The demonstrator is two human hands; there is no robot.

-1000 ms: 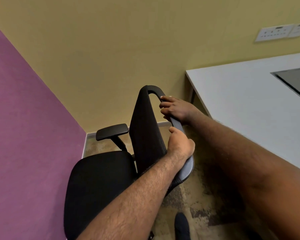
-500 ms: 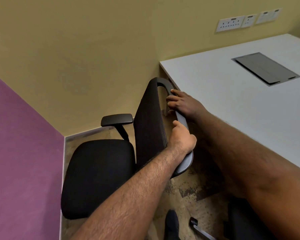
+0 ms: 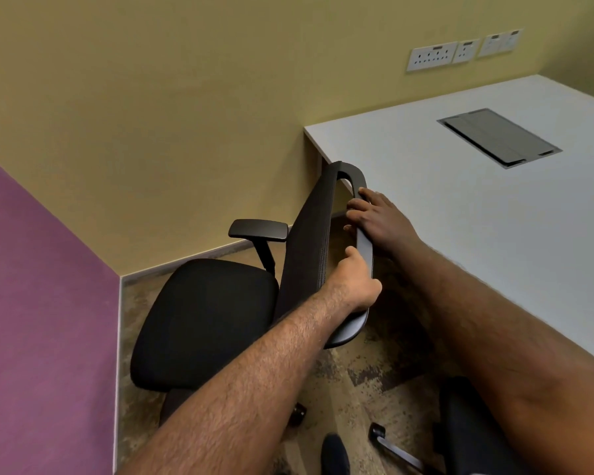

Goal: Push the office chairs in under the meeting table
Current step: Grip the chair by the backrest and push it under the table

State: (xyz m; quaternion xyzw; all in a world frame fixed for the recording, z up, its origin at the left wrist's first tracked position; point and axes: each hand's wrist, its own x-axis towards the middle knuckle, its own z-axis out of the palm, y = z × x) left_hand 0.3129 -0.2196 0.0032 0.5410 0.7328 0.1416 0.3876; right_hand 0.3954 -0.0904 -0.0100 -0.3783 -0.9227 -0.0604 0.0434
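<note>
Since the earlier frame, the black mesh-backed office chair (image 3: 220, 317) sits closer to the white rectangular meeting table (image 3: 494, 217), backrest top now at its near-left corner. Left hand (image 3: 355, 286) grasps the backrest's dark frame; right hand (image 3: 379, 217) grips it farther up, by the table edge.

Bare forearms, hairy, no sleeves visible; dark shoe (image 3: 335, 452) at bottom edge.
</note>
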